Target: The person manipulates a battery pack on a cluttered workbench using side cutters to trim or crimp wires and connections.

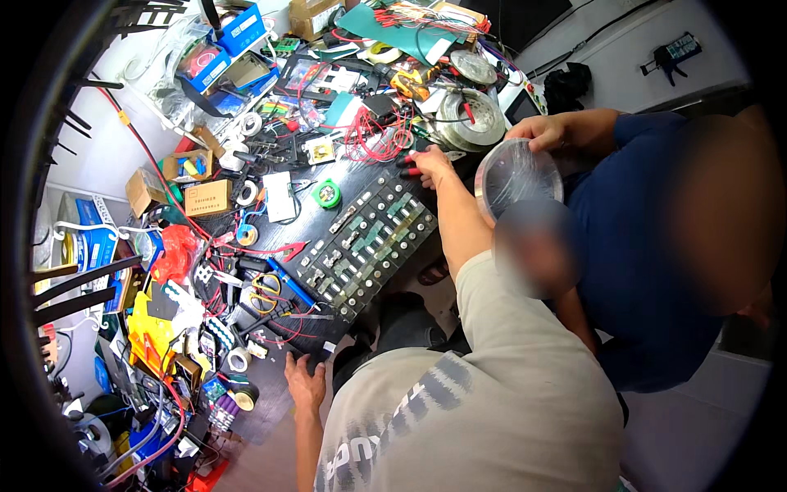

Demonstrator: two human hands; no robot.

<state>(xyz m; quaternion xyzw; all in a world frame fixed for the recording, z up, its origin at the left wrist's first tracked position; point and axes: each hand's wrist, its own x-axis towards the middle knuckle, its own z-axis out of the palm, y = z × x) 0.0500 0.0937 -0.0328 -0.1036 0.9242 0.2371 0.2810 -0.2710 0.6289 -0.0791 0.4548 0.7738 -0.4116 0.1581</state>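
My right hand point(434, 166) reaches over the desk at the back right, fingers wrapped round a red-and-black handled tool point(409, 168), probably pliers. My left hand point(305, 377) rests open on the desk's front edge at lower left, holding nothing. Between my hands lies a battery-like block point(366, 244) with rows of terminals and metal strips. A green tape measure point(325, 193) sits behind it, and a blue pen-like tool point(291, 281) is at its left. Just right of my right hand, a co-worker's hand point(537, 131) holds a round plastic-wrapped spool point(518, 168).
The dark desk point(357, 169) carries tangled red wires point(373, 131), metal reels point(459, 119), cardboard boxes point(207, 197), tape rolls and loose tools. Blue bins point(238, 33) stand on racks along the left wall. The co-worker point(639, 246) in navy stands close on my right.
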